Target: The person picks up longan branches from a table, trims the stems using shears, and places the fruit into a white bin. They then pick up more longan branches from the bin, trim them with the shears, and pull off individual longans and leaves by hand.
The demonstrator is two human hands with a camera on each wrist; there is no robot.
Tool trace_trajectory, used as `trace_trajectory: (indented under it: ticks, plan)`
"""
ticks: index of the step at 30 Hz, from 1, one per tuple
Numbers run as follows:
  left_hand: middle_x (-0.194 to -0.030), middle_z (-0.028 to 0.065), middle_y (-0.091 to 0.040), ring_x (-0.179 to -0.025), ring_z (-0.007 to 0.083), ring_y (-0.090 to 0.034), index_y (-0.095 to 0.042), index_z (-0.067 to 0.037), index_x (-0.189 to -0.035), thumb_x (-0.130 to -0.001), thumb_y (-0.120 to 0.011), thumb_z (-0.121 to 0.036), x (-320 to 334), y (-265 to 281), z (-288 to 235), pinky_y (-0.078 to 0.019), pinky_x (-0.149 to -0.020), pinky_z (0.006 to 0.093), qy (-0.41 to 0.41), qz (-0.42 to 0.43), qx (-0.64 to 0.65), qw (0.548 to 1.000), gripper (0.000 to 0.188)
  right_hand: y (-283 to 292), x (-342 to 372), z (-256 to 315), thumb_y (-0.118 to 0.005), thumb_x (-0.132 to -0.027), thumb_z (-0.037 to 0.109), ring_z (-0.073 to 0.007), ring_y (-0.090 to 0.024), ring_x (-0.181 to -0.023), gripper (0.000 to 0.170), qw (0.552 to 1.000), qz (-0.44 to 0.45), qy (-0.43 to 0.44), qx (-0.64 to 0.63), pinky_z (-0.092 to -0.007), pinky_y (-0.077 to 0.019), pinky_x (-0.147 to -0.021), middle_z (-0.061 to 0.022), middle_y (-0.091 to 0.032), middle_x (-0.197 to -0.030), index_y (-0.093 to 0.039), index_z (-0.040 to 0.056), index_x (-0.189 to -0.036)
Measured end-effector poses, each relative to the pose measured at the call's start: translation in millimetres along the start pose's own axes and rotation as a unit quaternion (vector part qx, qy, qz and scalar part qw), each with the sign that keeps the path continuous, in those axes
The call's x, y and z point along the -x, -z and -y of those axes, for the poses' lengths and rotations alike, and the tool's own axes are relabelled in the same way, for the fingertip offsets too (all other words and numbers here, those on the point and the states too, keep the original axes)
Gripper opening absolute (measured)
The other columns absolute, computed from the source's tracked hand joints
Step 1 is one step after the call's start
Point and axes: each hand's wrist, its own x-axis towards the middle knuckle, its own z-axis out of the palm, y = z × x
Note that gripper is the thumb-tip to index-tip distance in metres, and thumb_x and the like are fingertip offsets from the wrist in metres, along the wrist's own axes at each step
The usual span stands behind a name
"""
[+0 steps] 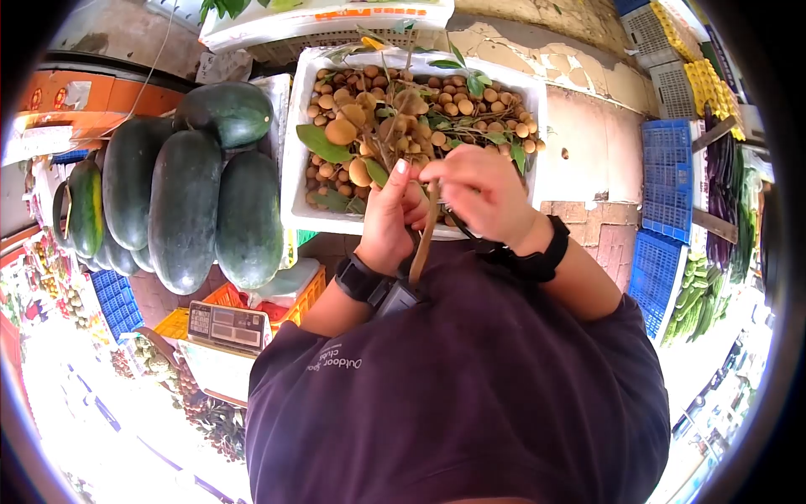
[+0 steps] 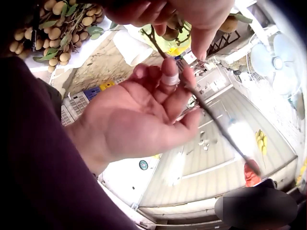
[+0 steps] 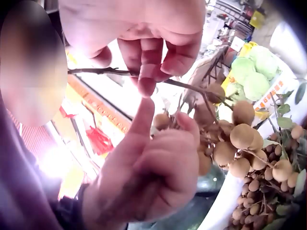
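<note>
A bunch of longans [image 1: 395, 126] on a brown woody branch [image 1: 426, 239] is held above a white foam box [image 1: 294, 189]. My left hand [image 1: 393, 214] grips the bunch by its stems, thumb pointing up along them. In the right wrist view the round tan fruits [image 3: 225, 152] hang beyond that hand. My right hand [image 1: 491, 195], with a pale band round one finger [image 2: 170, 80], pinches the branch just below. The bare end of the branch [image 2: 225, 134] slants back toward my chest. More longans [image 1: 470, 99] with green leaves fill the box.
Large dark watermelons [image 1: 185, 210] lie left of the box. A scale [image 1: 227, 326] stands lower left by an orange crate [image 1: 313, 294]. Blue crates [image 1: 667, 168] and green vegetables [image 1: 697, 294] line the right side. Another white box [image 1: 327, 18] sits behind.
</note>
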Motion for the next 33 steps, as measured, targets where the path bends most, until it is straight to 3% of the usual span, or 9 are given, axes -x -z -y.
trace_trajectory:
  ticks: [2, 5, 8, 12, 18, 20, 22, 24, 33]
  plan:
    - [-0.042, -0.0053, -0.020, -0.034, 0.0050, -0.020, -0.041, -0.009, -0.065, -0.073, -0.046, -0.030, 4, -5, -2, -0.0179, -0.033, 0.0187, -0.024, -0.026, 0.002, 0.999, 0.024, 5, 1, 1, -0.042, -0.069, 0.013, -0.0130, -0.043, -0.048, 0.017, 0.998, -0.023, -0.042, -0.039, -0.0226, -0.0366, -0.047, -0.0083, -0.049, -0.060, -0.052, 0.0004, -0.076]
    - [-0.042, -0.0052, -0.020, -0.035, 0.0049, -0.018, -0.036, -0.011, -0.062, -0.074, -0.044, -0.033, 6, -3, -5, -0.0170, -0.034, 0.0180, -0.047, -0.005, -0.007, 0.999, 0.026, 24, -3, 1, -0.033, -0.077, 0.032, -0.0064, -0.042, -0.045, 0.037, 0.888, -0.116, -0.359, -0.262, -0.0163, -0.0342, -0.041, -0.0038, -0.053, -0.058, -0.052, 0.0015, -0.067]
    - [-0.043, -0.0054, -0.020, -0.035, 0.0048, -0.018, -0.034, -0.012, -0.060, -0.074, -0.044, -0.029, 10, -10, -8, -0.0172, -0.034, 0.0184, -0.078, -0.020, -0.046, 0.996, 0.024, 59, -15, -5, -0.036, -0.075, 0.035, -0.0065, -0.043, -0.044, 0.039, 0.828, -0.116, -0.412, -0.363, -0.0164, -0.0339, -0.041, -0.0041, -0.052, -0.058, -0.051, 0.0010, -0.066]
    - [-0.043, -0.0053, -0.020, -0.035, 0.0048, -0.019, -0.032, -0.013, -0.058, -0.074, -0.044, -0.026, 10, -11, -7, -0.0177, -0.034, 0.0187, -0.081, -0.022, -0.046, 0.995, 0.024, 62, -29, 15, -0.044, -0.072, 0.031, -0.0059, -0.042, -0.043, 0.032, 0.875, -0.132, -0.381, -0.268, -0.0166, -0.0338, -0.040, -0.0033, -0.052, -0.057, -0.053, 0.0001, -0.071]
    - [-0.041, -0.0053, -0.019, -0.033, 0.0057, -0.020, -0.029, -0.013, -0.052, -0.073, -0.046, -0.027, 8, -13, -4, -0.0186, -0.033, 0.0197, -0.087, -0.045, -0.053, 0.994, 0.030, 11, -21, 36, -0.053, -0.060, 0.011, -0.0127, -0.047, -0.045, 0.007, 0.984, -0.132, -0.105, 0.063, -0.0216, -0.0372, -0.044, -0.0059, -0.049, -0.053, -0.053, 0.0051, -0.064]
    - [-0.041, -0.0055, -0.022, -0.034, 0.0048, -0.020, -0.033, -0.011, -0.056, -0.074, -0.043, -0.031, 7, -9, -1, -0.0185, -0.033, 0.0190, -0.058, -0.050, 0.018, 0.997, 0.029, -8, -11, 39, -0.050, -0.059, 0.009, -0.0201, -0.048, -0.049, 0.005, 0.992, -0.060, -0.082, 0.074, -0.0257, -0.0376, -0.044, -0.0077, -0.047, -0.053, -0.048, 0.0043, -0.060]
    - [-0.058, -0.0016, -0.042, -0.047, 0.0061, -0.040, -0.043, -0.006, -0.070, -0.075, -0.041, -0.033, 4, 1, 13, -0.0337, -0.042, 0.0180, -0.140, -0.014, 0.045, 0.989, 0.028, -25, 3, 26, -0.052, -0.059, 0.006, -0.0202, -0.048, -0.054, 0.009, 0.988, 0.055, -0.006, 0.143, -0.0267, -0.0378, -0.046, -0.0075, -0.047, -0.060, -0.049, 0.0046, -0.067]
    - [-0.065, 0.0004, -0.045, -0.054, 0.0070, -0.044, -0.043, -0.005, -0.073, -0.074, -0.043, -0.033, 15, 2, 13, -0.0369, -0.050, 0.0173, -0.171, 0.075, 0.003, 0.982, 0.028, -35, 10, 27, -0.049, -0.060, 0.005, -0.0243, -0.047, -0.056, 0.009, 0.988, 0.071, -0.010, 0.134, -0.0313, -0.0370, -0.048, -0.0077, -0.046, -0.066, -0.046, 0.0045, -0.068]
    - [-0.053, -0.0001, -0.042, -0.046, 0.0065, -0.039, -0.042, -0.004, -0.064, -0.066, -0.044, -0.004, 28, 17, 13, -0.0322, -0.043, 0.0184, -0.148, 0.020, -0.032, 0.988, 0.003, -50, 34, 26, -0.050, -0.061, 0.005, -0.0222, -0.044, -0.055, 0.016, 0.986, 0.046, 0.054, 0.149, -0.0301, -0.0362, -0.045, -0.0066, -0.041, -0.065, -0.045, 0.0044, -0.076]
